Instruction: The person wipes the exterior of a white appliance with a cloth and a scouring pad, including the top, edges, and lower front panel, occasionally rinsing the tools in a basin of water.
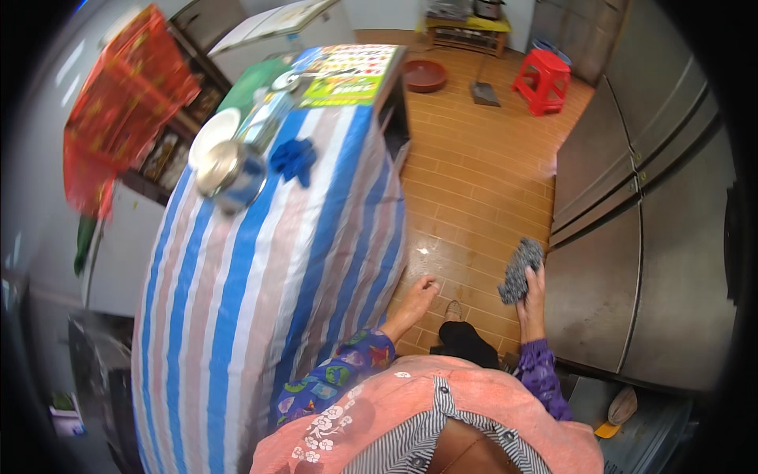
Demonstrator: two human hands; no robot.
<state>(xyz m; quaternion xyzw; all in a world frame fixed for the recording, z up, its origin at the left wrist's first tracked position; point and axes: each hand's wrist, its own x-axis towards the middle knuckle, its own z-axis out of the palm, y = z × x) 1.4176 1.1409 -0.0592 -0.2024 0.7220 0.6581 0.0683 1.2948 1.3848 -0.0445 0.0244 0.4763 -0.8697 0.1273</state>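
My right hand is closed around a crumpled grey cloth, held above the tiled floor beside the steel cabinet doors. My left hand hangs near the side of the covered table with its fingers curled loosely; nothing shows in it. On the table's striped blue, white and pinkish sheet stand a metal container with a lid and a crumpled blue cloth or glove. A white plate lies partly behind the container.
Steel cabinet doors line the right side. Ahead on the floor are a red plastic stool, a dustpan and a reddish-brown basin. A low wooden table stands at the back. Red sheeting covers shelves at left.
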